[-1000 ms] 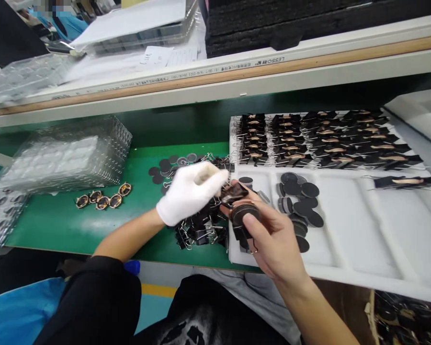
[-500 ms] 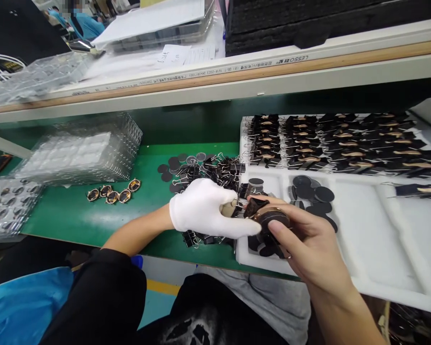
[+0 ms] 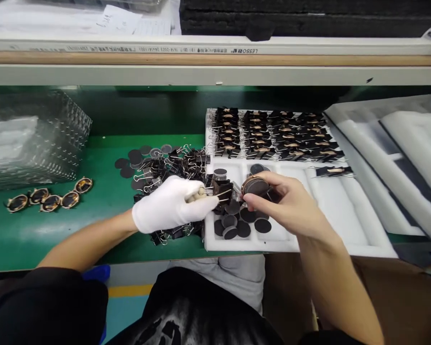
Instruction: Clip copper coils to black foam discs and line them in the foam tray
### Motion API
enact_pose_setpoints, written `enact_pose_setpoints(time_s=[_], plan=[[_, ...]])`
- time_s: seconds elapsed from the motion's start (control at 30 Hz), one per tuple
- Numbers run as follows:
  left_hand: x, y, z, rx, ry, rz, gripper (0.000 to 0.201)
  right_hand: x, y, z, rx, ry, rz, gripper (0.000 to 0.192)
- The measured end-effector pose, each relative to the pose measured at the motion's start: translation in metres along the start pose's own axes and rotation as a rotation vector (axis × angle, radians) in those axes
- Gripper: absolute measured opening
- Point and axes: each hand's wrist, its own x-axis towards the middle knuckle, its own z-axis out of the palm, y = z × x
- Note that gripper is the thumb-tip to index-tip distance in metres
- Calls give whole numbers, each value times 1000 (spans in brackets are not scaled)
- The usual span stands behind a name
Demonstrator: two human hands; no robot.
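Note:
My left hand [image 3: 168, 207], in a white glove, pinches the wire handles of a black binder clip [image 3: 221, 190] just above the white foam tray's [image 3: 345, 225] left edge. My bare right hand [image 3: 287, 203] holds a round stack of black discs with a copper-coloured rim [image 3: 255, 185] right beside the clip's jaws. Loose black discs [image 3: 237, 223] lie in the tray compartment under both hands. A heap of black binder clips [image 3: 172, 165] sits on the green mat behind my left hand.
Rows of clipped parts [image 3: 273, 134] fill the tray's far half. Several oval copper-rimmed pieces [image 3: 48, 199] lie on the green mat [image 3: 39, 230] at the left, near stacked clear blister trays [image 3: 28, 139]. More white foam trays [image 3: 405, 153] sit at the right. A shelf edge [image 3: 215, 62] overhangs the back.
The camera has tipped downward and shifted. My hands have drawn slightly apart: the clip is now held by its handles in my left hand, and the disc stack is raised in my right.

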Motion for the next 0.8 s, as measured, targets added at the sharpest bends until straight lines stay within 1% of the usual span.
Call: enact_pose_setpoints(time_s=[0.1,0.17,0.3,0.4,0.47,0.63,0.73,0.8], plan=[[-7,4,12,-32,16,36,45,9,-12,-17,-128,-219,-21,16],[-11,8,19,-15,25,56,45,15,-18,-25,-188,-342,-69,15],[-15,11,28,-25,65,138,41,23,-27,-31,-319,-493,-190,16],[-16,10,31,-31,98,191,42,27,-32,-29,-362,-589,-211,16],[-16,7,33,-29,116,215,43,29,-34,-27,-375,-632,-201,16],[-17,4,35,-11,129,231,43,29,-36,-26,-393,-641,-175,16],[-19,7,36,-4,119,260,45,30,-38,-26,-385,-714,-175,17],[-20,8,37,17,138,299,44,31,-39,-27,-358,-744,-182,17]])
